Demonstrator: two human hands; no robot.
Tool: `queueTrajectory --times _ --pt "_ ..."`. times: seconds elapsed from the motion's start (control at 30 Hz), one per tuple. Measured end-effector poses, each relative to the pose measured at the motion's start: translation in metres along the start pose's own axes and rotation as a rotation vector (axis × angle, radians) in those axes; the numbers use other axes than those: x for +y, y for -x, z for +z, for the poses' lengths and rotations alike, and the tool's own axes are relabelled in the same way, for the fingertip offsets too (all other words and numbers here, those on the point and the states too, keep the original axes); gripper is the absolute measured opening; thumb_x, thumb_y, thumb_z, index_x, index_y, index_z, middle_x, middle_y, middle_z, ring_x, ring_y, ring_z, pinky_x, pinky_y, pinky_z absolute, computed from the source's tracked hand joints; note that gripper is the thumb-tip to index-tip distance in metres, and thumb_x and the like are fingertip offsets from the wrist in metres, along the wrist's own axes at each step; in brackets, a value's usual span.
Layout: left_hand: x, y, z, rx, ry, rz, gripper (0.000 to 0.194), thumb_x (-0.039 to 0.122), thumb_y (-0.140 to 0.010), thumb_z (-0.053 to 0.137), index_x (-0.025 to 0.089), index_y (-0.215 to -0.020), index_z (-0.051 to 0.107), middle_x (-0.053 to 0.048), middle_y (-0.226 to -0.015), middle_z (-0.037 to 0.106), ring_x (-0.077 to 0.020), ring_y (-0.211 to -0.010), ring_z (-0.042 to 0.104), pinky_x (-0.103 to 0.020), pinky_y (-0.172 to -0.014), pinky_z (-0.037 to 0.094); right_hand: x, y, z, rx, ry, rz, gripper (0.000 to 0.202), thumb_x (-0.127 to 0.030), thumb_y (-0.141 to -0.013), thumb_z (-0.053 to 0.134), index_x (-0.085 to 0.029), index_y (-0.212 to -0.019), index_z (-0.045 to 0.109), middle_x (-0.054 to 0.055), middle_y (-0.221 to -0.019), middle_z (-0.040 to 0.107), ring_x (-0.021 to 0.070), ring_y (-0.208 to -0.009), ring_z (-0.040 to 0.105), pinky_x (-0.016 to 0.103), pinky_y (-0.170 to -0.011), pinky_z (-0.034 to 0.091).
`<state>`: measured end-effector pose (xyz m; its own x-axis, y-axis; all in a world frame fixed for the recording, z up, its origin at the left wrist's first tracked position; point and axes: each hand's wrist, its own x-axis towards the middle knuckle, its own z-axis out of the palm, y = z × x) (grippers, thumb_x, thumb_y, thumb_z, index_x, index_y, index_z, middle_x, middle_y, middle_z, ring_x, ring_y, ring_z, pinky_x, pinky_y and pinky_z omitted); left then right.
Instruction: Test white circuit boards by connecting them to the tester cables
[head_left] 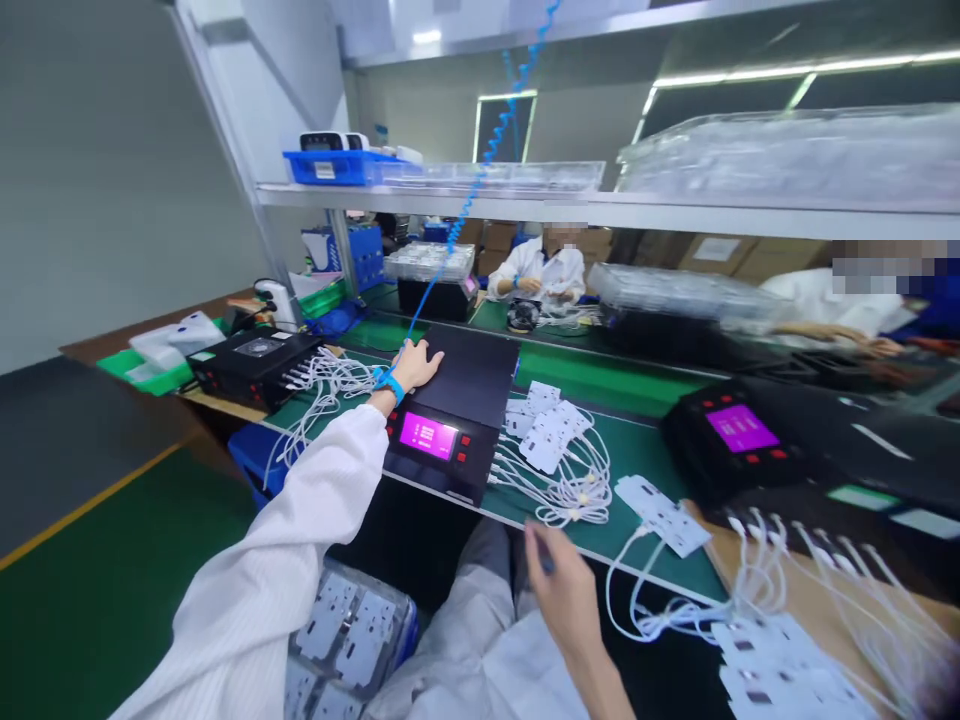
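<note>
My left hand (pixel 418 368) lies with its fingers apart on the top of a black test box (pixel 469 375). The box has a lit pink screen (pixel 427 435) and red buttons beside it. A blue wrist strap (pixel 390 384) circles my left wrist, with a coiled blue cord running up from it. Over my lap, in front of the bench edge, my right hand (pixel 559 575) is curled closed; a small dark thing shows at its fingers, too blurred to name. White circuit boards (pixel 553 435) rest on bundled white cables (pixel 574 490) right of the box.
Another black box with a pink screen (pixel 742 427) stands at right, near more white boards (pixel 664 513). At left are a third black box (pixel 255 365) and a green tray (pixel 146 370). Trays of boards (pixel 352 620) sit beside my legs. Two people work across the bench.
</note>
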<state>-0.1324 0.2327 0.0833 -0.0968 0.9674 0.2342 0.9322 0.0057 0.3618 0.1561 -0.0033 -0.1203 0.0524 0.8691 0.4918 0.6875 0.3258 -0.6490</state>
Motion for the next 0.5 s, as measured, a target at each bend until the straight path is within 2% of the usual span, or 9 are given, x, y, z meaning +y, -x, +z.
queueTrajectory --times 0.03,0.1,0.17,0.2,0.23,0.3,0.4,0.5 --pt "-0.001 -0.001 0.001 0.001 -0.009 0.005 0.058 0.055 -0.104 0.049 0.014 -0.145 0.053 -0.019 -0.147 0.055 -0.0293 -0.130 0.060 -0.051 -0.113 0.047 0.013 0.037 0.010 -0.059 0.025 0.067 0.038 -0.050 -0.104 0.044 -0.028 -0.107 0.075 0.012 -0.107 0.076 0.0311 -0.098 0.074 0.047 -0.093 0.059" --pt "-0.002 -0.003 0.002 0.010 -0.020 0.015 0.058 0.054 -0.103 0.048 0.013 -0.144 0.055 -0.021 -0.144 0.057 -0.0307 -0.129 0.061 -0.049 -0.113 0.047 0.047 0.102 0.030 -0.063 0.153 0.222 0.050 -0.061 -0.099 0.038 -0.029 -0.103 0.076 0.016 -0.106 0.075 0.0398 -0.105 0.073 0.056 -0.094 0.059" --pt "-0.003 -0.004 0.004 0.032 -0.026 0.037 0.058 0.052 -0.102 0.047 0.011 -0.142 0.057 -0.024 -0.141 0.058 -0.0338 -0.131 0.060 -0.047 -0.114 0.045 0.080 0.146 0.045 -0.010 0.306 0.389 0.063 -0.068 -0.092 0.035 -0.024 -0.117 0.074 0.020 -0.118 0.071 0.0478 -0.119 0.068 0.064 -0.098 0.057" --pt "-0.002 -0.003 0.004 0.050 -0.029 0.054 0.058 0.051 -0.102 0.046 0.010 -0.141 0.057 -0.026 -0.140 0.058 -0.0358 -0.134 0.058 -0.047 -0.115 0.044 0.092 0.158 0.050 -0.020 0.369 0.428 0.065 -0.065 -0.091 0.037 -0.021 -0.125 0.071 0.023 -0.125 0.069 0.0502 -0.127 0.064 0.066 -0.102 0.054" --pt "-0.001 -0.002 0.004 0.071 -0.030 0.076 0.058 0.050 -0.101 0.045 0.009 -0.140 0.058 -0.027 -0.140 0.058 -0.0377 -0.137 0.055 -0.048 -0.116 0.043 0.100 0.163 0.054 -0.038 0.433 0.464 0.065 -0.061 -0.091 0.039 -0.019 -0.132 0.067 0.025 -0.133 0.066 0.0512 -0.132 0.060 0.067 -0.105 0.051" --pt "0.003 0.002 0.003 0.116 -0.032 0.135 0.058 0.047 -0.099 0.042 0.006 -0.137 0.059 -0.029 -0.141 0.058 -0.0407 -0.142 0.049 -0.053 -0.119 0.040 0.104 0.157 0.060 -0.100 0.553 0.527 0.062 -0.051 -0.093 0.045 -0.017 -0.143 0.060 0.027 -0.141 0.062 0.0499 -0.138 0.056 0.065 -0.110 0.047" --pt "0.003 0.002 0.005 0.160 -0.021 0.242 0.060 0.047 -0.093 0.039 0.005 -0.129 0.062 -0.029 -0.140 0.060 -0.0412 -0.146 0.045 -0.054 -0.124 0.036 0.101 0.124 0.069 -0.192 0.704 0.658 0.063 -0.038 -0.092 0.055 -0.014 -0.150 0.056 0.028 -0.144 0.061 0.0450 -0.133 0.061 0.058 -0.110 0.048" --pt "-0.004 -0.008 0.010 0.175 -0.009 0.313 0.058 0.047 -0.083 0.036 0.012 -0.121 0.063 -0.021 -0.124 0.071 -0.0411 -0.135 0.056 -0.055 -0.120 0.043 0.108 0.096 0.079 -0.226 0.784 0.807 0.069 -0.033 -0.084 0.067 -0.006 -0.146 0.059 0.031 -0.136 0.066 0.0446 -0.120 0.069 0.055 -0.102 0.053"
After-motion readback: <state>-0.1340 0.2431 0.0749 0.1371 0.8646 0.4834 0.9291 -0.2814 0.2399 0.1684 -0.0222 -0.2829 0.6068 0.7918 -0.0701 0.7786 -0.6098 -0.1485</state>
